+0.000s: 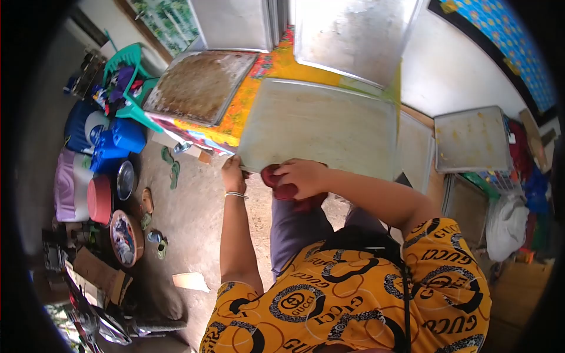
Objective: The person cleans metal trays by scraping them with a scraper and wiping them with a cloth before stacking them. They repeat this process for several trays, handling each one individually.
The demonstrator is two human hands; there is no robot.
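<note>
A large flat metal tray (321, 126) lies on a table with a yellow and red flowered cloth (240, 117), its near edge toward my body. My left hand (233, 175) grips the tray's near left corner, fingers wrapped round the edge. My right hand (303, 177) is closed on a dark red cloth (275, 181) at the tray's near edge, right beside the left hand. Part of the cloth hangs below the edge. To the left on the same table is a tray with a brown, stained surface (200, 85).
Upright metal trays (353, 35) stand at the table's back. Another tray (472, 139) rests on a crate at the right. A green chair (140, 97), blue containers (112, 144), basins (100, 199) and sandals (174, 175) are at the left. Cardboard (100, 272) lies lower left.
</note>
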